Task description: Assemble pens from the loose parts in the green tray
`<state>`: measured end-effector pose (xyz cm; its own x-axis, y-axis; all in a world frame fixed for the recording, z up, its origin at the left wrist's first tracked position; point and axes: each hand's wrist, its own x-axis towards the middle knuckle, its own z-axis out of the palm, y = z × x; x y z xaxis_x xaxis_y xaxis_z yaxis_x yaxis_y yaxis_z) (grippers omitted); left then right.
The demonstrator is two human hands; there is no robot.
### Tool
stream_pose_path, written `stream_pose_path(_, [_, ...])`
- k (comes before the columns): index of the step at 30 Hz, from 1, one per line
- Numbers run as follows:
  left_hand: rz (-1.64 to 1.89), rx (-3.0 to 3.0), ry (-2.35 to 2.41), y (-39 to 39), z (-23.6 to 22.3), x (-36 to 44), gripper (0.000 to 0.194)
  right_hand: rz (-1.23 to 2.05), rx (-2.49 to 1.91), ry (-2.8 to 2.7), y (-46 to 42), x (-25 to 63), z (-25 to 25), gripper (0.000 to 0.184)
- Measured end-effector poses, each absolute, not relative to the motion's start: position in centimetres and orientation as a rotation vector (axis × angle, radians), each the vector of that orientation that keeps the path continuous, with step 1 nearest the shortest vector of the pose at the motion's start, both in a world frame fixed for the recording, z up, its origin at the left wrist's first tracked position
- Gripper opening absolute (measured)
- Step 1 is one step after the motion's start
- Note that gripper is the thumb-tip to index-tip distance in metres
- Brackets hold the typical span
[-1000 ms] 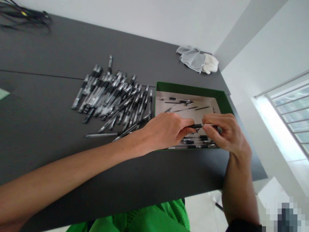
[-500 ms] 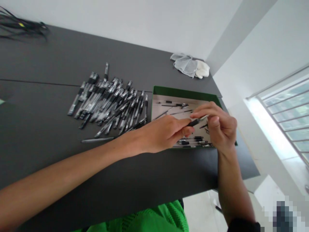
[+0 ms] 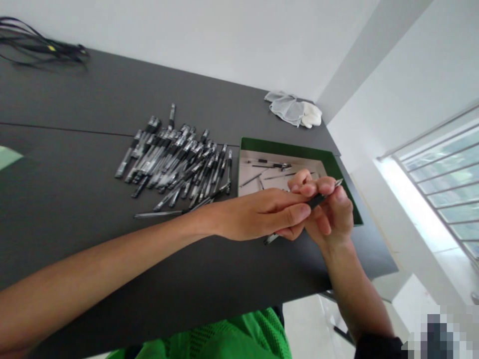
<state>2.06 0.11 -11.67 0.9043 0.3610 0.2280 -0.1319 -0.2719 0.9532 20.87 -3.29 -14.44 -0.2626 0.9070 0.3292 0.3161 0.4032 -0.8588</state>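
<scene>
Wrapped in the fingers of my left hand [image 3: 271, 214] is a pen with a black grip [image 3: 316, 201]. Its clear rear end pokes out below that hand. My right hand [image 3: 335, 212] is closed around the pen's front end, thumb and index finger pinching near the pale pointed tip [image 3: 339, 182]. Both hands meet over the near right part of a green-walled box lid or tray [image 3: 284, 145]. Inside it lie thin refills [image 3: 279, 175] and small black pen parts [image 3: 280, 165]; my hands hide some of the contents.
A big pile of clear pens with black grips [image 3: 175, 159] lies on the dark table [image 3: 168, 284] left of the tray. White gloves [image 3: 295, 110] rest at the back right, by the wall. Black cables [image 3: 48, 47] are at the far left. A barred window [image 3: 445, 174] is on the right.
My right hand has turned and closed round the pen's front end. The pen's tip now sticks out past its fingers, and both hands are closer together. The view has shifted slightly.
</scene>
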Motion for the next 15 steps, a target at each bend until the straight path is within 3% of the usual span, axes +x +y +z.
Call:
stream_pose_path(9, [0.821,1.884,0.425,-0.3,-12.3,2.8,0.037,0.603,-1.051,-1.521,-3.2,20.4,-13.5,0.037])
stream_pose_path(15, [1.064,2.003,0.643,-0.5,-13.0,3.2,0.034,0.615,-1.033,-1.454,-3.1,19.5,-13.7,0.037])
